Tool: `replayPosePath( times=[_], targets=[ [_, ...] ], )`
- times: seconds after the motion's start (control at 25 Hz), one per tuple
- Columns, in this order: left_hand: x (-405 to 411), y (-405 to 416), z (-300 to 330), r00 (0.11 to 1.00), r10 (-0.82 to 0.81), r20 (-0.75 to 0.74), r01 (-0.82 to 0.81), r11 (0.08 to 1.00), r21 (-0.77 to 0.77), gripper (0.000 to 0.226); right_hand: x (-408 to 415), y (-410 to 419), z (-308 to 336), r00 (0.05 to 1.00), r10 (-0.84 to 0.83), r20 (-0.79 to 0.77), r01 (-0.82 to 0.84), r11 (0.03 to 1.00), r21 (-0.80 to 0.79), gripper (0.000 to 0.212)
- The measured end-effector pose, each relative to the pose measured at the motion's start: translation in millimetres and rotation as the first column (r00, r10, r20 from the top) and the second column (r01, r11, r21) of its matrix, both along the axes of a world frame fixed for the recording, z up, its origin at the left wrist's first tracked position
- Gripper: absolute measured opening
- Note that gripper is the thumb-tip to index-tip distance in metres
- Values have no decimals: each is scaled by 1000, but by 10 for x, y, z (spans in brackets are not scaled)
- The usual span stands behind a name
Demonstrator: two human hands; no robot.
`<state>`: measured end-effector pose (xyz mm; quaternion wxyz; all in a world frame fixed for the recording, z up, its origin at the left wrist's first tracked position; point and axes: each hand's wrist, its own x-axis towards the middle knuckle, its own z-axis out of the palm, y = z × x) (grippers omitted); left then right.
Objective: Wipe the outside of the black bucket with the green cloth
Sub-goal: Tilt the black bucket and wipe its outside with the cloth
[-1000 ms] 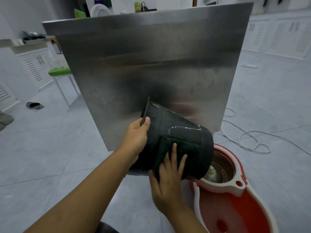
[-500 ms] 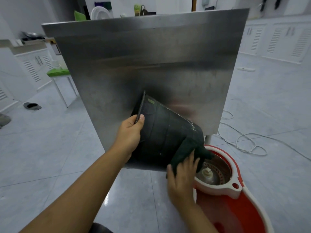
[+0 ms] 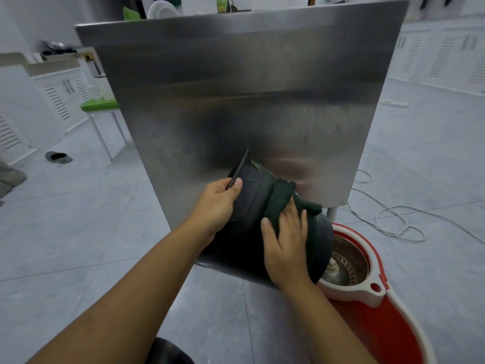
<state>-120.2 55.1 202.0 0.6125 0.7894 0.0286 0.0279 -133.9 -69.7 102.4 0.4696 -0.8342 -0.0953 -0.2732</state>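
- One black bucket, lying tilted at the near edge of the steel table.
- One green cloth, on the bucket's side.
- Two hands: left hand, right hand.
- One steel table.
- One red mop bucket, on the floor beyond the table's near right corner.
- One green stool.
- One slipper.
- One white cable, coiled on the floor.
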Motion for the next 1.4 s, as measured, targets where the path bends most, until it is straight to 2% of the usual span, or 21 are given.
replayPosePath(
  times=[0.12, 0.24, 0.36, 0.44, 0.6, 0.72, 0.84, 0.96, 1.04, 1.08, 1.16, 1.2, 1.24, 1.32, 1.4],
  targets=[
    [-5, -25, 10, 999, 48, -2, -48, 997, -67, 38, -106, 80, -62, 997, -33, 66, 36, 998, -42, 56],
    [-1, 3, 79, 989, 146, -16, -147, 978, -148, 32, -354, 275, -387, 994, 16, 106, 0, 988, -151, 57],
    [-2, 27, 95, 981, 192, -17, -192, 971, -142, 31, -485, 334, -751, 991, 65, 117, -29, 956, -290, 60],
    [1, 20, 96, 981, 191, -14, -191, 974, -121, 31, -444, 298, -795, 991, 79, 107, -43, 953, -300, 60],
    [42, 48, 75, 982, 188, -8, -188, 977, -102, 30, -345, 249, -498, 990, 88, 109, -67, 980, -185, 57],
    [47, 62, 32, 994, 109, 4, -109, 992, -59, 35, -175, 115, -210, 994, 44, 104, -37, 997, -70, 50],
    [29, 78, 17, 997, 78, 13, -77, 994, -76, 36, -1, -94, -86, 999, -37, 17, 35, 997, 74, 49],
    [8, 110, 47, 997, 80, 19, -78, 993, -94, 28, 98, -287, -214, 978, -167, -122, 191, 956, 223, 51],
    [0, 140, 53, 999, 34, 28, -32, 996, -78, 27, 105, -405, -260, 953, -160, -258, 257, 876, 408, 46],
    [-11, 146, 51, 1000, -5, 25, 7, 998, -69, 28, 108, -469, -246, 927, -121, -355, 308, 786, 536, 42],
    [-42, 152, 16, 994, -97, 41, 97, 995, -12, 30, 133, -608, -234, 857, 39, -514, 443, 453, 774, 35],
    [-49, 150, -10, 987, -142, 74, 137, 989, 57, 27, 129, -675, -252, 837, 113, -536, 488, 291, 823, 32],
    [-65, 153, -24, 974, -195, 111, 180, 974, 134, 20, 115, -721, -275, 829, 147, -540, 511, 193, 838, 28],
    [-91, 175, -18, 933, -342, 107, 310, 920, 242, 8, 101, -745, -320, 842, 142, -521, 507, 124, 853, 25],
    [-117, 152, 58, 907, -419, 51, 398, 889, 229, 18, 76, -720, -311, 870, 115, -480, 467, 120, 876, 28]
  ],
)
